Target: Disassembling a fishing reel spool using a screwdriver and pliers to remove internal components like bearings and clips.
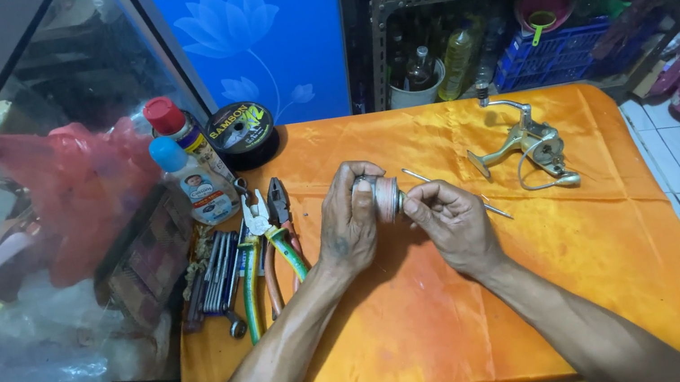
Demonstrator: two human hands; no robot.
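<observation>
We judged the likeliest slip to be the small round spool (384,196) getting away from us: it was held in the air above the orange cloth (435,330), pinched only at its ends, and a loosening of either grip could have let it drop and roll toward the table edge, or let whatever was wound on it spring loose. Our left hand (349,221) was curled closed around the spool's near side, fingers wrapped over the top. Our right hand (451,221) was partly closed, its thumb and fingertips pressed to the spool's other face; we could not tell whether it pinched a line there. Just beyond the hands a thin metal rod (455,193) lay on the cloth, where a sleeve or wrist could have knocked it. To the left lay the pliers (273,238) and a row of small tools (217,274). Farther off sat the bare fishing reel body (529,147), two bottles (189,165) and a black reel of line (242,132).
</observation>
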